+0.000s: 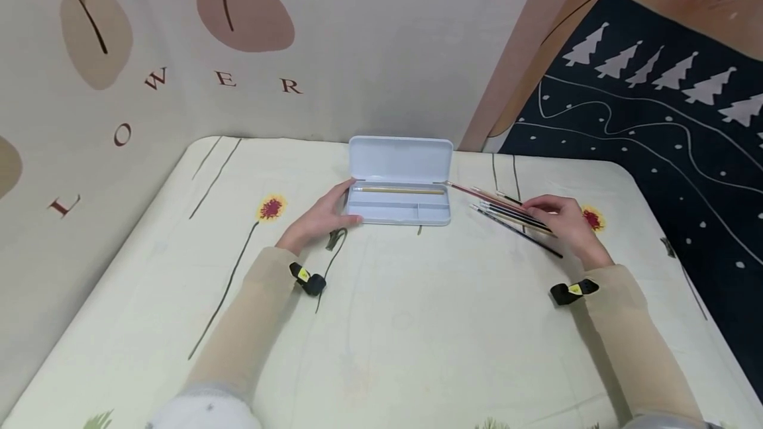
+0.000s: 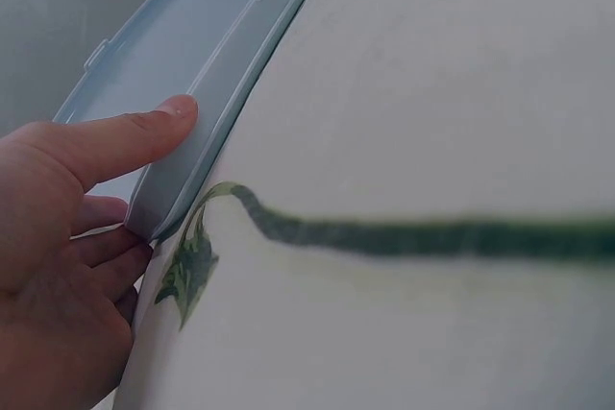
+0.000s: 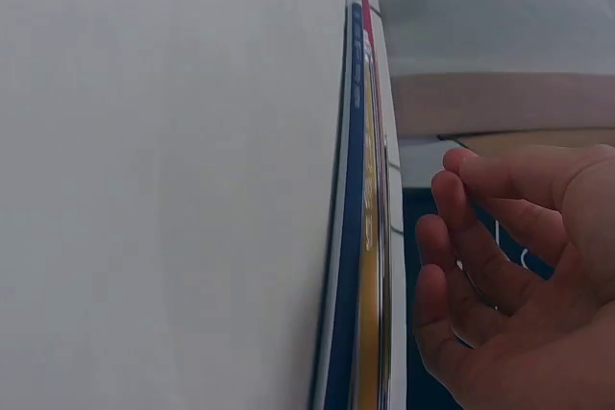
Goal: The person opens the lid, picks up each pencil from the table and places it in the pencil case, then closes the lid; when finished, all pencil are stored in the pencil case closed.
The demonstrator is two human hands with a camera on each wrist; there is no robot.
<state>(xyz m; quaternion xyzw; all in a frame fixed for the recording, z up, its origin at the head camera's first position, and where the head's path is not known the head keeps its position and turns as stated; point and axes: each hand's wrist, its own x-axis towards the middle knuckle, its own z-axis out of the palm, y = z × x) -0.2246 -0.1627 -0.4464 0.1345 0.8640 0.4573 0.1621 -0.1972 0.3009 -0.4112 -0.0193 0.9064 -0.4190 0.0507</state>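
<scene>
A pale blue pencil case (image 1: 401,159) stands at the back of the table with its lid raised. One gold pencil (image 1: 402,190) lies in its long rear compartment. My left hand (image 1: 322,216) holds the case by its left end, thumb along the front wall (image 2: 183,175) and fingers at the end. To the right, my right hand (image 1: 565,222) is over several loose pencils, its fingers loosely bent, thumb and index tips together; no pencil shows between them. Among these are a red pencil (image 1: 477,195) and a dark one (image 1: 518,232). Blue (image 3: 348,208) and gold (image 3: 369,285) pencils show up close.
The case's front half has two smaller compartments (image 1: 381,213). A pale cloth with flower prints (image 1: 271,208) covers the table (image 1: 381,323). Patterned hangings (image 1: 381,51) rise right behind the table's back edge and along its sides.
</scene>
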